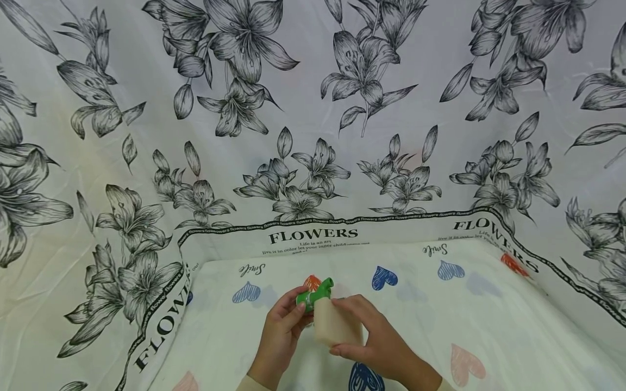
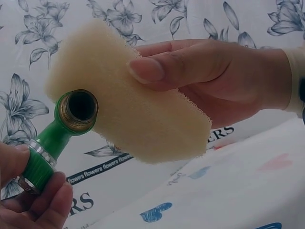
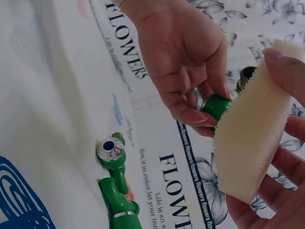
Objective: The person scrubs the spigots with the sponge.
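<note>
My left hand pinches a green pipe-like fitting between thumb and fingers. In the left wrist view the fitting has silver bands and a round, dark opening with a brassy threaded rim. A cream sponge block is in my right hand, with the thumb on one broad face and the fingers behind. The sponge stands right beside the fitting's open end; whether they touch I cannot tell. From the right wrist view, the sponge hides part of the fitting.
Two more green fittings, one with a silver collar and one with a silver band, lie on the white heart-print sheet. Behind the sheet rises a white cloth printed with black flowers, with further cloth at both sides.
</note>
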{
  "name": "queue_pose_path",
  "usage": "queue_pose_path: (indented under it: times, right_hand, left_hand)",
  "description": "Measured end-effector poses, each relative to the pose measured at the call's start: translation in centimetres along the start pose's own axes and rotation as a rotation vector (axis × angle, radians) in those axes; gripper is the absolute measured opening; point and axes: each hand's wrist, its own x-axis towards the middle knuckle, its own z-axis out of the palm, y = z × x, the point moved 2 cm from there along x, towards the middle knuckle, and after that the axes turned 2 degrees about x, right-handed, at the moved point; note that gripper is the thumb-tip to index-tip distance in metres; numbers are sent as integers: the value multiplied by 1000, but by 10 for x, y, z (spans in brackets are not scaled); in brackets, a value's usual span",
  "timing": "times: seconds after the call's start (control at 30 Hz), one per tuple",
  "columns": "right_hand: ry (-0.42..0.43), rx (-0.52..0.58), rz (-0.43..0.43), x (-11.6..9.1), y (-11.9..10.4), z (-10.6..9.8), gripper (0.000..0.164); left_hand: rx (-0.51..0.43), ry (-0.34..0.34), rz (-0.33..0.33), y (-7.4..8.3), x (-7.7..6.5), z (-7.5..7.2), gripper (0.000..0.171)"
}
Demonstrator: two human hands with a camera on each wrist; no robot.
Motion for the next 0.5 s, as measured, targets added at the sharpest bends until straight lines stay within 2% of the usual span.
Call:
queue_pose_path:
  times: [0.1,0.33,0.5]
  right_hand:
    - [15,-9,6,1,0,0,70]
    - [49,-35,-41,1,3,-3,69]
    - [114,-56,6,3,3,-9,69]
  left_hand:
    - [-9,-5,1,0,-1,1,36]
    - [-29,-29,0,1,-4,3,38]
    - [-16,-77,1,4,-8,7,44]
